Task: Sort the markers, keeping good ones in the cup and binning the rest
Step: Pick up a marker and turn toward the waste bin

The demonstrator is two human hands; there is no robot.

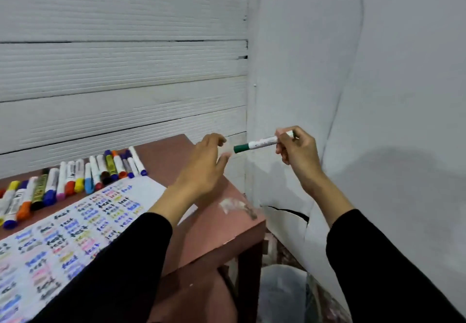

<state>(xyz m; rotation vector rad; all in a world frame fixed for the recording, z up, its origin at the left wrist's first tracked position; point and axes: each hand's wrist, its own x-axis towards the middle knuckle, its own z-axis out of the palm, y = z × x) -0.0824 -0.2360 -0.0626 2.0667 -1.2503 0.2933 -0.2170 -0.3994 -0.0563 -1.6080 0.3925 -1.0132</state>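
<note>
Head-worn view — forward and down, near the table corner

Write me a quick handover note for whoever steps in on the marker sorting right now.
Right hand grips a green-capped marker, cap on, held in the air past the table's right edge.
Left hand is open, just short of the cap, holding nothing.
Row of markers lies on the table behind the test sheet, which is full of scribbles.
Cup and bin not in view.
Left: judge the green one, sort the row.
</note>
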